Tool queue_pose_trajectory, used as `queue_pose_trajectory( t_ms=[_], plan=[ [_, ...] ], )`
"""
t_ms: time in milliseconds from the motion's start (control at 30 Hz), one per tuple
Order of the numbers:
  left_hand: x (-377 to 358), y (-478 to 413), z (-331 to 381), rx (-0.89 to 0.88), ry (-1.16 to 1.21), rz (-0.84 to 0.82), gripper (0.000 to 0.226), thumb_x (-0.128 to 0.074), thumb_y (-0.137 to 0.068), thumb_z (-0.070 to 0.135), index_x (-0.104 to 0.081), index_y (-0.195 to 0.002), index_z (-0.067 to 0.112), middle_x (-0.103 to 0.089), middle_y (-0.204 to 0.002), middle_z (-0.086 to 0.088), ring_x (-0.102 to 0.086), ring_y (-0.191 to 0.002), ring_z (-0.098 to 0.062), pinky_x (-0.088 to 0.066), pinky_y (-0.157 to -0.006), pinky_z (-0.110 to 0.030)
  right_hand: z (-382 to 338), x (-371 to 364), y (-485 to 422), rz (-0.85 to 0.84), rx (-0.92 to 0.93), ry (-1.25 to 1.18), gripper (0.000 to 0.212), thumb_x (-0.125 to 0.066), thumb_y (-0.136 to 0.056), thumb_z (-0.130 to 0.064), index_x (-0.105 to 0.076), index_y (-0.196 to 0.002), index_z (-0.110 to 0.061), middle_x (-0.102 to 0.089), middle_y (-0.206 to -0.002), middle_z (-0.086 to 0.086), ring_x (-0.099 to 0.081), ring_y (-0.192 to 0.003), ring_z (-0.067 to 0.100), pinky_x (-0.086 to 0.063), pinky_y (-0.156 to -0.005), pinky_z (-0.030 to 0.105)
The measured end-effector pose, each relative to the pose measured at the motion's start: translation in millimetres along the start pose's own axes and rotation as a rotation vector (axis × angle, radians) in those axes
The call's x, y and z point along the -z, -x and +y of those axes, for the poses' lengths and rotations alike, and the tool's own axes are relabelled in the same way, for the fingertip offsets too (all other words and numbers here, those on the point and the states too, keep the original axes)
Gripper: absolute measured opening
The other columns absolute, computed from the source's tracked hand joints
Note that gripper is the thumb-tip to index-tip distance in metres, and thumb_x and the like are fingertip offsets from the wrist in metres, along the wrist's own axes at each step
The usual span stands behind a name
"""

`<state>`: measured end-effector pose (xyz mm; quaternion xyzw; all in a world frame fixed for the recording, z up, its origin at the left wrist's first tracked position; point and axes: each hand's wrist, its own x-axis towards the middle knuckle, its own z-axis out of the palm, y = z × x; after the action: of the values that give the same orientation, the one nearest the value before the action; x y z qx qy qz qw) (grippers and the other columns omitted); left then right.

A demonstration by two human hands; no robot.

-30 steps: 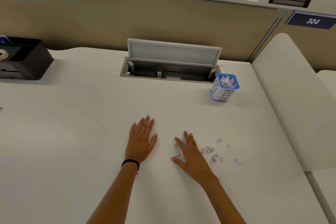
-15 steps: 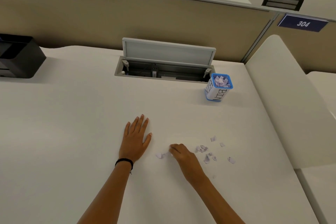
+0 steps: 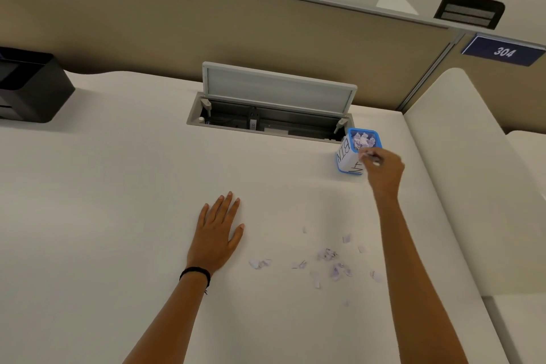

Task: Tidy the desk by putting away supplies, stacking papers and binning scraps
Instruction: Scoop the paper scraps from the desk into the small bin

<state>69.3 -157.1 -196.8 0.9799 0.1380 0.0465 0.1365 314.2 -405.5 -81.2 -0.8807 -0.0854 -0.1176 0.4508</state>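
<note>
White desk, partition behind: my right hand pinches a paper scrap at the rim of the blue bin; left hand lies flat, fingers straight, holding nothing. Loose scraps lie between my arms: feather-light, limp, easily scattered. I judge fingertip pinches from above best.

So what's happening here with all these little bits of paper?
A person is clearing torn paper off a desk. Their right hand pinches a paper scrap at the rim of a small blue-edged tub marked BIN, which already holds a heap of bits. Their left hand rests flat on the desk. A scatter of loose scraps lies between the two arms, not yet binned.
</note>
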Motion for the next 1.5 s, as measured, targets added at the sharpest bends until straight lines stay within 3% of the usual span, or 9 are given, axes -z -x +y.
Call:
queue_pose_trajectory(
  t_ms=[133,267,400,567,733,900,1167,1300,1500],
  plan=[
    [0,0,0,0.004,0.002,-0.001,0.063,-0.005,-0.093,0.053,-0.018,-0.146,0.022,-0.017,-0.153,0.001,-0.015,-0.141,-0.015,0.001,-0.115,-0.032,-7,-2,-46,0.059,0.025,0.054,0.021,-0.061,-0.086,-0.016,-0.065,-0.096,0.002,-0.068,-0.098,0.018,-0.060,-0.076,-0.004,-0.038,-0.057,-0.002],
    [1,0,1,0.010,0.001,-0.004,0.062,-0.005,-0.093,0.052,-0.019,-0.145,0.021,-0.019,-0.153,0.001,-0.018,-0.140,-0.016,-0.002,-0.114,-0.034,-3,-7,-77,-0.037,-0.043,0.186,0.025,-0.059,-0.087,-0.020,-0.065,-0.101,0.000,-0.066,-0.107,0.017,-0.062,-0.093,0.022,-0.036,-0.058,0.004],
    [1,0,1,0.013,-0.001,-0.009,0.062,-0.006,-0.093,0.052,-0.019,-0.145,0.021,-0.018,-0.153,0.001,-0.017,-0.141,-0.016,-0.001,-0.114,-0.033,-7,-6,-81,-0.059,-0.050,0.275,0.025,-0.062,-0.086,-0.026,-0.066,-0.099,-0.006,-0.065,-0.111,0.012,-0.060,-0.100,0.023,-0.040,-0.073,0.023],
    [1,0,0,0.010,0.004,-0.008,0.062,-0.005,-0.093,0.052,-0.018,-0.146,0.022,-0.018,-0.153,0.001,-0.016,-0.141,-0.016,0.000,-0.115,-0.032,-1,1,-48,0.030,0.005,0.227,0.034,-0.052,-0.092,-0.029,-0.060,-0.108,-0.001,-0.064,-0.110,0.017,-0.063,-0.098,0.026,-0.041,-0.063,0.012],
    [1,0,0,0.011,0.012,-0.005,0.062,-0.005,-0.093,0.052,-0.017,-0.145,0.021,-0.018,-0.153,0.001,-0.015,-0.141,-0.015,0.001,-0.114,-0.032,5,2,-9,-0.058,0.091,0.224,0.034,-0.053,-0.091,-0.017,-0.052,-0.121,0.000,-0.054,-0.127,0.021,-0.055,-0.114,0.031,-0.052,-0.088,0.040],
    [1,0,0,0.007,0.015,-0.003,0.062,-0.007,-0.093,0.052,-0.019,-0.145,0.021,-0.019,-0.153,0.000,-0.017,-0.140,-0.016,-0.002,-0.114,-0.034,14,10,59,0.015,0.267,0.137,0.034,-0.046,-0.093,-0.018,-0.054,-0.122,-0.003,-0.048,-0.132,0.016,-0.044,-0.124,0.022,-0.044,-0.096,0.029],
    [1,0,0,0.000,0.027,0.007,0.063,-0.011,-0.091,0.052,-0.020,-0.145,0.021,-0.016,-0.153,0.001,-0.015,-0.141,-0.017,-0.004,-0.115,-0.036,80,40,182,-0.034,-0.139,0.335,0.051,-0.039,-0.091,-0.046,-0.042,-0.134,-0.018,-0.036,-0.143,0.013,-0.031,-0.134,0.026,-0.021,-0.112,0.053],
    [2,1,2,0.002,0.037,0.007,0.063,-0.014,-0.090,0.049,-0.020,-0.145,0.020,-0.016,-0.154,0.001,-0.014,-0.142,-0.017,-0.007,-0.116,-0.038,80,45,221,-0.171,-0.159,0.374,0.081,-0.036,-0.076,-0.067,-0.023,-0.143,-0.024,-0.018,-0.153,0.008,-0.013,-0.142,0.019,-0.001,-0.115,0.038],
    [2,2,2,0.000,0.055,0.007,0.064,-0.012,-0.089,0.049,-0.019,-0.146,0.020,-0.013,-0.154,0.002,-0.012,-0.142,-0.016,-0.005,-0.116,-0.038,58,28,240,-0.340,0.030,0.406,0.103,-0.036,-0.068,-0.083,0.004,-0.146,-0.029,0.008,-0.155,-0.003,0.004,-0.143,0.010,-0.006,-0.115,0.033]
  ],
)
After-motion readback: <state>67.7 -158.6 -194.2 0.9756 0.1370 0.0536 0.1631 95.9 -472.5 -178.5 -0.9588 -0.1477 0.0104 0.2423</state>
